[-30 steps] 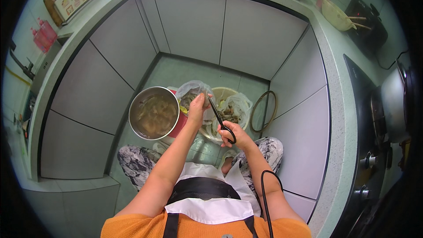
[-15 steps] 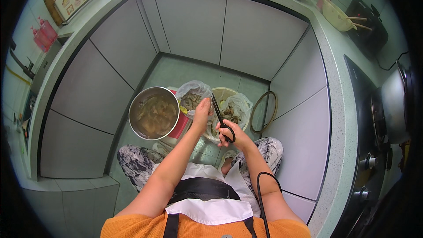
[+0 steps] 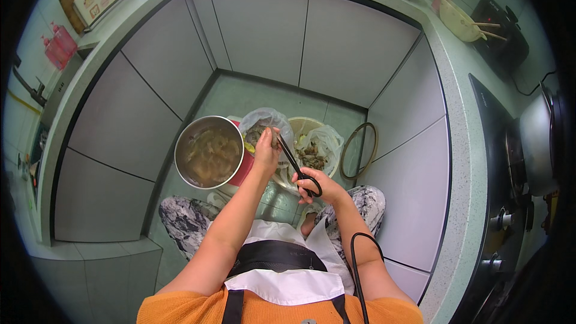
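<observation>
My left hand (image 3: 266, 155) pinches a small grey shrimp (image 3: 275, 140), mostly hidden by the fingers. Black-handled scissors (image 3: 290, 157) are in my right hand (image 3: 321, 186), with fingers through the loops. Their blade tips reach the shrimp at my left fingertips; whether they touch it I cannot tell. Just behind my left hand, a clear plastic bag (image 3: 277, 117) holds more greyish shrimp. To the left stands a steel pot (image 3: 178, 159) of cloudy water with pale pieces in it. Beyond the scissors, a bin (image 3: 303, 122) lined with a white bag (image 3: 333, 143) contains shrimp scraps.
A red and white stool-like thing (image 3: 245, 170) shows under the bag. A hoop-shaped band (image 3: 343, 162) leans by the right cabinet (image 3: 402, 168). Cabinets surround the tiled floor (image 3: 240, 93). My knees flank the work. A black cable (image 3: 354, 264) runs along my right arm.
My left hand has moved left and slightly toward the bag, now showing a shrimp at its fingertips. The scissors have tilted left after it, while the right hand has barely moved.
</observation>
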Available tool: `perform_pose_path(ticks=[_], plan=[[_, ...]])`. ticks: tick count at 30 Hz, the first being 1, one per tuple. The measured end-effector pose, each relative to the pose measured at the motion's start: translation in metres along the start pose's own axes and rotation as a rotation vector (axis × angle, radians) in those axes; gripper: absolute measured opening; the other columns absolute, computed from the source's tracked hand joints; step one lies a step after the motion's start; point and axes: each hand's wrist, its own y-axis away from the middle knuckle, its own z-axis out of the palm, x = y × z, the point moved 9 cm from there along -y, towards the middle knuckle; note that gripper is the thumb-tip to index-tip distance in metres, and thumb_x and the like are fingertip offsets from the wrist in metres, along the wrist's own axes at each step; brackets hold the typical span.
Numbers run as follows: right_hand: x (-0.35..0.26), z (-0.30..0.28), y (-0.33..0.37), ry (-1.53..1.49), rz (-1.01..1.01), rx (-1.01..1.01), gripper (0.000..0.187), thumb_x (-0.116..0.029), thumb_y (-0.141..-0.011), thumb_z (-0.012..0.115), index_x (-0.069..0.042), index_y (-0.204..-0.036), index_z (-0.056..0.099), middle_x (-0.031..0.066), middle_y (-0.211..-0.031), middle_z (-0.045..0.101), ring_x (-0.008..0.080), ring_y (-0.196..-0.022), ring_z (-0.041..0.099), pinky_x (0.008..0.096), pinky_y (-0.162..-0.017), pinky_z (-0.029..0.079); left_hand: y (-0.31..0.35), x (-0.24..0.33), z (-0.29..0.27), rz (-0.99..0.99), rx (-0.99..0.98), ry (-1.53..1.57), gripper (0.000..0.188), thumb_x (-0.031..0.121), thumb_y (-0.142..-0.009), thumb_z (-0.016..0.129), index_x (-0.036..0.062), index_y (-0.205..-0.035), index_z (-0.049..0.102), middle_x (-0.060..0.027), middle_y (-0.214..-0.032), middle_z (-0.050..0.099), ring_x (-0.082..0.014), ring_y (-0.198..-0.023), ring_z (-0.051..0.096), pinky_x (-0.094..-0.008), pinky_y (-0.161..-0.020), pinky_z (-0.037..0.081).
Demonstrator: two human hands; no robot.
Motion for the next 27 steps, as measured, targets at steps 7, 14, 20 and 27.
perform_pose_path(ticks=[7, 14, 20, 27], plan=[[0.004, 0.003, 0.000, 0.024, 0.034, -0.016, 0.018, -0.019, -0.084, 0.057, -0.007, -0.095, 0.050, -0.0007, -0.060, 0.050, 0.0094, -0.044, 0.048, 0.0270, -0.053, 0.050, -0.014, -0.008, -0.010, 0.008, -0.052, 0.154, 0.028, 0.037, -0.093, 0.042, 0.0112, -0.093, 0.052, -0.0014, -0.072, 0.049, -0.0158, -0.067, 0.047, -0.0291, -0.066, 0.040], [0.006, 0.001, 0.000, 0.027, 0.057, -0.001, 0.018, -0.019, -0.083, 0.057, -0.007, -0.095, 0.050, -0.0004, -0.060, 0.050, 0.0096, -0.044, 0.048, 0.0268, -0.052, 0.049, -0.009, -0.007, 0.001, -0.034, -0.089, 0.191, 0.026, 0.037, -0.094, 0.040, 0.0117, -0.092, 0.049, -0.0011, -0.076, 0.048, -0.0165, -0.071, 0.046, -0.0317, -0.070, 0.040], [0.004, 0.002, 0.000, 0.028, 0.052, 0.004, 0.019, -0.020, -0.083, 0.057, -0.007, -0.096, 0.050, -0.0003, -0.059, 0.050, 0.0097, -0.043, 0.047, 0.0269, -0.053, 0.049, -0.007, -0.004, 0.003, -0.041, -0.120, 0.263, 0.025, 0.034, -0.095, 0.038, 0.0117, -0.092, 0.048, -0.0020, -0.079, 0.048, -0.0177, -0.075, 0.047, -0.0343, -0.075, 0.041], [0.003, 0.000, 0.000, 0.047, 0.051, 0.011, 0.026, -0.025, -0.082, 0.059, -0.007, -0.099, 0.050, -0.0007, -0.060, 0.050, 0.0090, -0.043, 0.049, 0.0286, -0.055, 0.051, 0.000, 0.005, 0.014, -0.002, -0.117, 0.234, 0.022, 0.029, -0.095, 0.038, 0.0097, -0.091, 0.047, -0.0052, -0.081, 0.051, -0.0203, -0.077, 0.049, -0.0349, -0.074, 0.041]])
